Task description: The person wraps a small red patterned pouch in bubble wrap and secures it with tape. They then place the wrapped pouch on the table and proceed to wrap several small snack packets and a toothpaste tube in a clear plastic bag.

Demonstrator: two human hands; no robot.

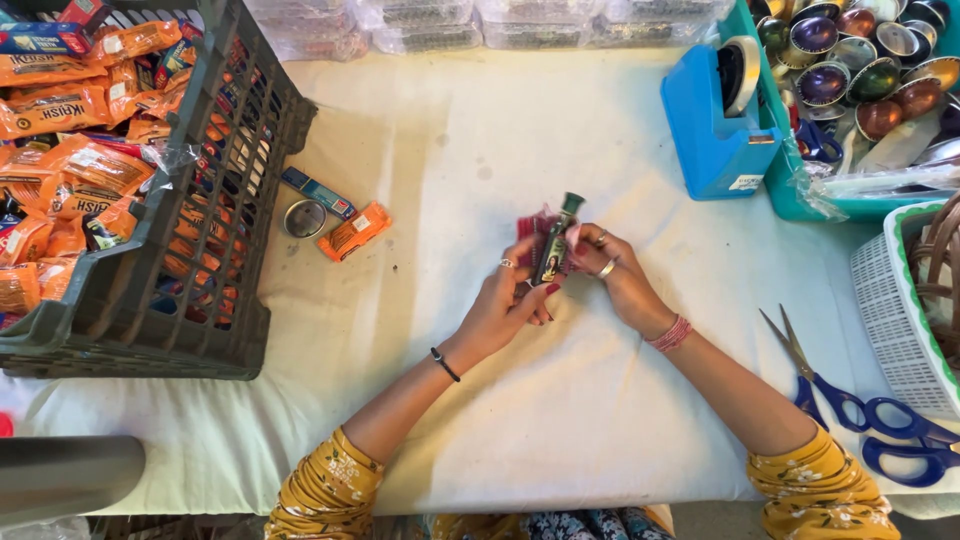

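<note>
Seen from above, over a table covered in a white cloth [560,400]. Left hand [508,295] and right hand [612,270] meeting near the middle of the table, both closed around a small dark green bottle [555,245] held upright-tilted between the fingers, with a scrap of pink wrapping [535,228] pressed behind it. Rings on both hands, a black band on the left wrist, red threads on the right; yellow floral sleeves at the bottom edge. To the left, a dark grey plastic crate [215,200] heaped with orange snack packets [70,150]. Just beside the crate on the cloth, a loose orange packet [355,230], a small blue packet [318,192] and a small round tin [304,218]. Top right, a blue tape dispenser [718,120] next to a teal tray of shiny round tins [860,70]. Far right, a white basket [895,310] and blue-handled scissors [860,405].
</note>
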